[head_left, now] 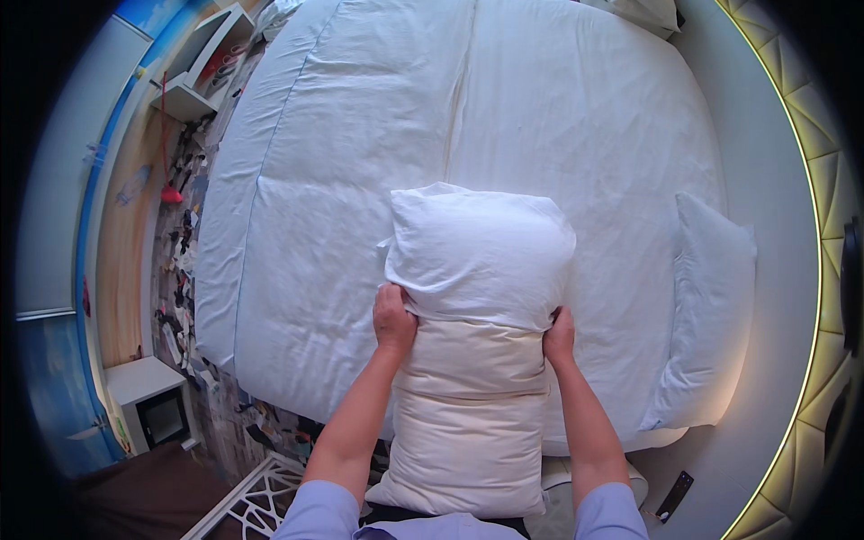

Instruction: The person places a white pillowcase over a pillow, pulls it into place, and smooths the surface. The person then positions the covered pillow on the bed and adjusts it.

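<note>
"Holding what, exactly? Left hand (pixel 393 317) first, quick."

"Pillowcase (pixel 481 245), white. Left fingers curl tight on its open hem, at the left edge, knuckles up. Fingertips tuck out of sight."

"Right hand (pixel 560 337)?"

"Same hem, right edge. Fingers bent in and closed on the cloth; tips partly hidden, so the exact pinch, cannot tell."

"And the pillow (pixel 468 441)?"

"Cream, between the two forearms. Far part sits inside the case, near part bare, with creases running across it. Near end reaches past the bed's near edge, close to the person's body."

"Case all the way on?"

"No, roughly the far half covered. Far corners look loose, one pointing up at the left."

"Surroundings?"

"White bed (pixel 333 225) underneath, a seam running down the bedding. Second pillow (pixel 715 324) off to the right, in a white case, well apart from the right hand. Beyond that, a padded yellowish wall panel (pixel 787 117) edged with a light strip."

"Left side?"

"Patterned floor, a red long-handled tool (pixel 171 194) upright near the wall, white cabinet (pixel 148 387) lower down, brown surface (pixel 153 490) in the corner."
</note>
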A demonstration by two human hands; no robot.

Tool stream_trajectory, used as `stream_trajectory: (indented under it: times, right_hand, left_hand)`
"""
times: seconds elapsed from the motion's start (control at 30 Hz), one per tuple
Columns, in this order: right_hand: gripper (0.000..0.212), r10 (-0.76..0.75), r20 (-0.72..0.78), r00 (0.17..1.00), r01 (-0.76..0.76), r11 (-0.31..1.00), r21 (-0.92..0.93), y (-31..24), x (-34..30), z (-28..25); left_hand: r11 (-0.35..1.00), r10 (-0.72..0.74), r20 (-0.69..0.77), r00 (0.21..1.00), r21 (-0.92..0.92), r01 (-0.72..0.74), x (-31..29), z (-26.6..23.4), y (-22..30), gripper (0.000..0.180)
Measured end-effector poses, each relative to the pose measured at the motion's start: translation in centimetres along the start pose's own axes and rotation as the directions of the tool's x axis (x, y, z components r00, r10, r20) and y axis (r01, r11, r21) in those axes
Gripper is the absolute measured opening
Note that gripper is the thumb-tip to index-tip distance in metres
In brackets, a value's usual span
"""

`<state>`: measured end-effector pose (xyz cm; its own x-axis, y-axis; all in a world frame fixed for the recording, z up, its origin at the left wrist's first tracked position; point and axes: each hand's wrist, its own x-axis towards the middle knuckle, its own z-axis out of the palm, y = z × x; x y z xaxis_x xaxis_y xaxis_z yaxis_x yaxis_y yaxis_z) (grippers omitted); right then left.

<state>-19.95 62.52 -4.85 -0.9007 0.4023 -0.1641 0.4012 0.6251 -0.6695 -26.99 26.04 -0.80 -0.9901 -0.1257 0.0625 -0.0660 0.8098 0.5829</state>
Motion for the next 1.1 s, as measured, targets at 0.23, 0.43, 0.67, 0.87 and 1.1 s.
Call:
stream_trajectory:
  times: [0.23, 0.43, 0.67, 0.87, 1.1]
  right_hand:
    - [0.041, 0.402, 0.401, 0.823, -0.56, 0.453, 0.694, 0.6, 1.1, 1.4]
    - [0.045, 0.307, 0.588, 0.748, -0.656, 0.209, 0.726, -1.5, -1.2, -2.5]
    - [0.055, -0.021, 0.498, 0.867, -0.318, 0.745, 0.586, -1.4, -7.3, -6.5]
    - [0.044, 0.089, 0.532, 0.842, -0.303, 0.894, 0.33, 0.6, -7.8, -5.7]
    - [0.028, -0.031, 0.317, 0.948, 0.076, 0.989, -0.13, -0.3, -10.9, -9.3]
  left_hand:
    - [0.824, -0.368, 0.192, 0.91, -0.387, 0.415, 2.4, 3.9, -3.4, 0.034]
    - [0.109, -0.464, 0.571, 0.678, -0.722, 0.683, 0.2, 3.1, -3.6, 0.039]
    - [0.252, -0.265, 0.705, 0.658, -0.608, 0.753, -3.3, -2.7, -0.3, 0.044]
    - [0.766, -0.185, 0.683, 0.707, -0.351, 0.539, -5.5, 1.8, -5.8, 0.034]
    - [0.999, -0.034, 0.609, 0.793, -0.012, 0.053, -6.6, -5.0, -3.1, 0.023]
